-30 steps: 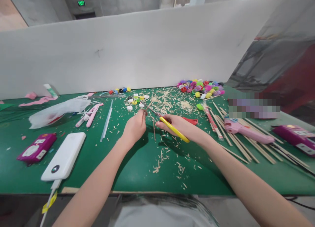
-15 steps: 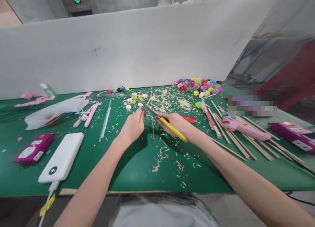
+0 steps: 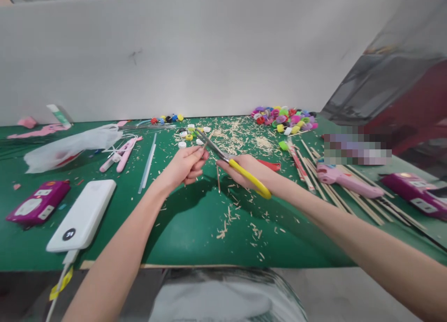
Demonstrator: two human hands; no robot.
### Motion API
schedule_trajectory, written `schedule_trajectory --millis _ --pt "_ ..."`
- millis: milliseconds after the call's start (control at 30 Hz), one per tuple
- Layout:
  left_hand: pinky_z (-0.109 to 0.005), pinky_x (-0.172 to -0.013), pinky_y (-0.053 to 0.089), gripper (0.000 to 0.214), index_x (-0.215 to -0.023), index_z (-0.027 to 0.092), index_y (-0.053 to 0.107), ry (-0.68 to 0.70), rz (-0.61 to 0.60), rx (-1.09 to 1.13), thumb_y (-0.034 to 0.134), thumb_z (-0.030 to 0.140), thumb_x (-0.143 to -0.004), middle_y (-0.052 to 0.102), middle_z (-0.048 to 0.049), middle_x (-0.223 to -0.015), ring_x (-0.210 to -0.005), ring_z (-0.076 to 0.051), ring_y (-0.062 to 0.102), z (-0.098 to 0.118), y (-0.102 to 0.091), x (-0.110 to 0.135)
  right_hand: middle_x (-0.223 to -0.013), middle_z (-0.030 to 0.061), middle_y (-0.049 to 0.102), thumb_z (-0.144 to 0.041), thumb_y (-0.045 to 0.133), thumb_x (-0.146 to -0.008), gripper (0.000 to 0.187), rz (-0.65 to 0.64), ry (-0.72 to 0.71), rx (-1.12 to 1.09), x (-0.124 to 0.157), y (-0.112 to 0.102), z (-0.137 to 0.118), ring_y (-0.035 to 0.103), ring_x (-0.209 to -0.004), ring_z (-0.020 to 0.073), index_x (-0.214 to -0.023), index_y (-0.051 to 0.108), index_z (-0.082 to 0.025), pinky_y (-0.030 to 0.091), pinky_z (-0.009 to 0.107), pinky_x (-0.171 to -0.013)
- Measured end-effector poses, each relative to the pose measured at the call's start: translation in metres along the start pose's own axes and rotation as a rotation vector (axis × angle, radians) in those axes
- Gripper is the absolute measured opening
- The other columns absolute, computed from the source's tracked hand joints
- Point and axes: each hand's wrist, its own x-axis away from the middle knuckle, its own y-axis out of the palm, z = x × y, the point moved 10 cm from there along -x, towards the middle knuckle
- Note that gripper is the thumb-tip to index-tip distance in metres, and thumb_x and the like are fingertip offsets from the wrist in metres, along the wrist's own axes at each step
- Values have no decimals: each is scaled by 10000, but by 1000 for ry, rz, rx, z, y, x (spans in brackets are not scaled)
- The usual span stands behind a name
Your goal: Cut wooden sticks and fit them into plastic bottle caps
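My right hand (image 3: 244,169) grips yellow-handled scissors (image 3: 230,162) above the green table (image 3: 195,238), their blades opened and pointing up-left. My left hand (image 3: 185,166) pinches a thin wooden stick (image 3: 208,139) whose tip rises between the blades. Both hands hover over a scatter of small wood clippings (image 3: 240,217). A short stick piece (image 3: 218,178) lies on the table just below the hands.
Long wooden sticks (image 3: 335,196), a pink glue gun (image 3: 344,178) and a purple power strip (image 3: 417,194) lie at right. Coloured caps (image 3: 284,119) are piled at the back. A white power bank (image 3: 82,215), another purple strip (image 3: 33,206), a clear plastic bag (image 3: 70,147) and glue sticks (image 3: 147,164) lie left.
The scissor blades have opened and lifted toward the stick. My left hand has loosened from a fist to a fingertip pinch. The camera has tilted down slightly.
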Motion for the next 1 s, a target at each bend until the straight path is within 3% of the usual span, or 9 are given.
schedule_trajectory --millis 167,300,433,533,633,833,1000 --pt "-190 -357 98 238 -740 217 393 -54 -1 -21 323 322 -942 207 82 -530 -357 -43 139 -10 -8 -3 -439 -5 437 -638 364 -880 531 -201 95 36 0 4 3 425 -379 98 -573 392 -205 365 259 -457" --pt "-211 -386 183 241 -718 215 415 -7 12 -255 317 283 -928 230 77 -505 -363 -64 195 -12 -9 -8 -445 -11 445 -727 291 -846 604 -341 33 12 6 5 -5 436 -367 97 -643 468 -186 389 254 -435" --pt "-239 -469 323 271 -652 201 416 163 62 -560 324 236 -904 358 43 -506 -429 -89 331 -2 -8 -12 -452 21 492 -732 232 -855 645 -345 52 16 3 9 -6 441 -357 93 -593 453 -185 422 259 -449" --pt "-257 -555 384 283 -648 197 441 223 87 -658 325 226 -904 459 13 -553 -514 -114 430 0 -9 -14 -431 43 506 -754 240 -836 646 -339 169 35 3 13 3 458 -334 114 -545 409 -203 440 284 -435" --pt "-274 -621 414 281 -659 191 472 261 103 -724 334 212 -903 544 -12 -633 -593 -131 492 1 -7 -14 -406 41 482 -775 259 -815 641 -373 190 38 6 16 3 455 -324 122 -522 370 -216 437 292 -410" --pt "-291 -586 406 224 -733 192 505 252 193 -877 339 117 -863 598 -62 -701 -604 -164 529 -4 2 -9 -380 16 427 -725 262 -855 633 -454 232 50 14 16 4 415 -308 95 -481 319 -218 454 292 -438" --pt "-305 -591 444 229 -886 153 556 156 210 -1056 351 63 -839 650 -133 -782 -688 -226 635 -13 15 -4 -370 7 378 -712 274 -860 625 -545 308 -22 18 25 16 399 -298 103 -479 322 -220 406 291 -383"
